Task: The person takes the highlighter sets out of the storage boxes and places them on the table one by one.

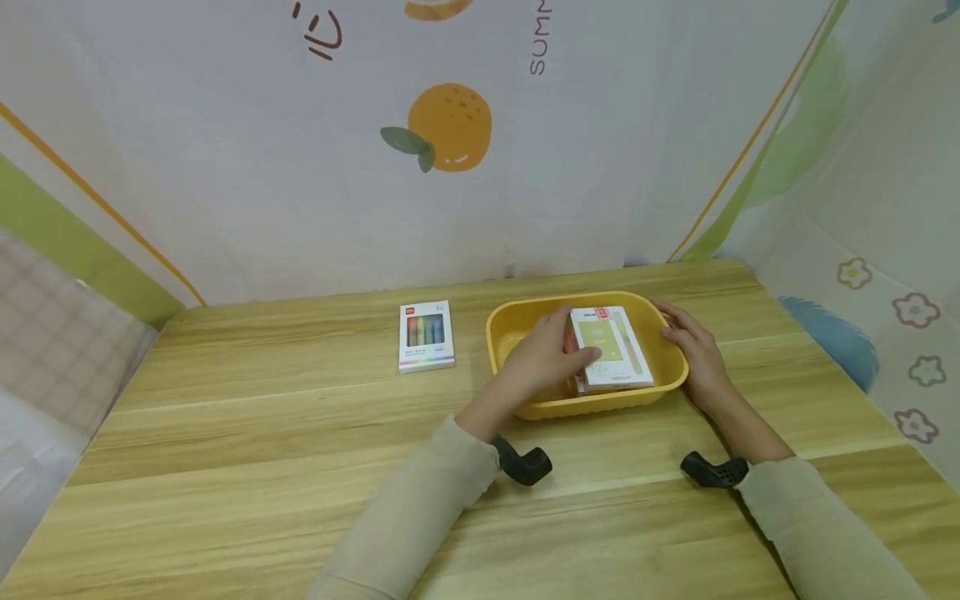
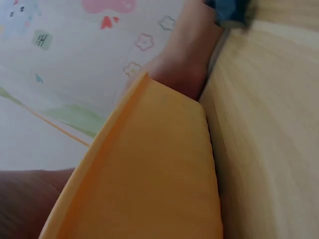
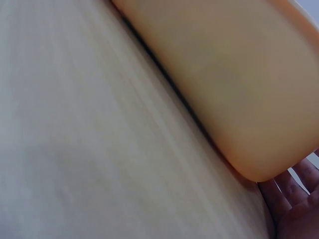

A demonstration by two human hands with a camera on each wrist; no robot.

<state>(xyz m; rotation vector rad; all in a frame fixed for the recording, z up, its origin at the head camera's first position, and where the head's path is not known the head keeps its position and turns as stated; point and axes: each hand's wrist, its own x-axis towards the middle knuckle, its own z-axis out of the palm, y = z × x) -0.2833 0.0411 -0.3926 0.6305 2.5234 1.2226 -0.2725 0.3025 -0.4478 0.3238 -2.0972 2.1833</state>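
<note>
A yellow plastic basket (image 1: 517,406) stands on the table, its outer wall filling much of both wrist views. My left hand (image 1: 543,354) reaches over the front rim and grips a white box with a green panel (image 1: 618,367), thumb across its top face and fingers at its left side. The box lies tilted inside the basket, over another item with red and white edges that is mostly hidden. At the basket's right end my right hand (image 1: 693,354) holds the rim, thumb on top; its fingers (image 3: 286,191) lie along the outer wall.
Left of the basket, a white box of coloured sticks (image 1: 427,358) with a clear window lies on the wooden table (image 1: 262,458). A printed curtain (image 1: 300,192) hangs along the table's back edge. Black wrist devices (image 1: 528,467) sit on both wrists.
</note>
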